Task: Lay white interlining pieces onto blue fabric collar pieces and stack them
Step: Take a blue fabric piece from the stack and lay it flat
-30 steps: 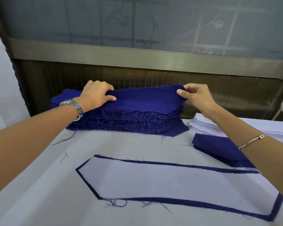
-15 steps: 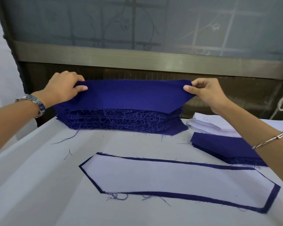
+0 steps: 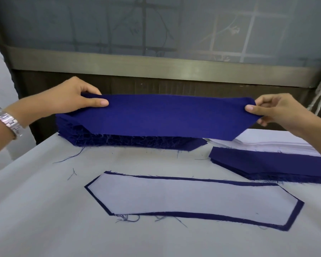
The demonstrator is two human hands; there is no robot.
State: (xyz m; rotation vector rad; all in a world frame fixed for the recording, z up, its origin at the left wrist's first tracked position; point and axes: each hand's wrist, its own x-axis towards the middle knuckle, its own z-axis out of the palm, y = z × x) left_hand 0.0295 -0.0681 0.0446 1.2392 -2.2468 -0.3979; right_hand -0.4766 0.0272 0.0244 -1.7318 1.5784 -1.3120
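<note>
Your table (image 3: 35, 210) is covered in smooth, pale cloth. Flat on it nearest you lies a long collar piece (image 3: 293, 216) with pointed ends. White interlining (image 3: 189, 199) covers it, so only a thin blue border with frayed edges shows.

Above the far side of the table you hold a second blue piece (image 3: 174, 117), same shape, matte woven cloth, stretched level between your hands. Under it sits the thick blue stack (image 3: 130, 140), its near edge a tangle of loose threads. To the right is a lower blue pile (image 3: 267, 166), with a white interlining pile (image 3: 267, 143) just behind it.

Your left hand (image 3: 69, 101) pinches the held piece's left end, thumb on top. Your right hand (image 3: 278, 112) pinches the right tip the same way. A metal watch (image 3: 6, 120) is on your left wrist. Stray blue threads (image 3: 69, 158) lie on the table.
</note>
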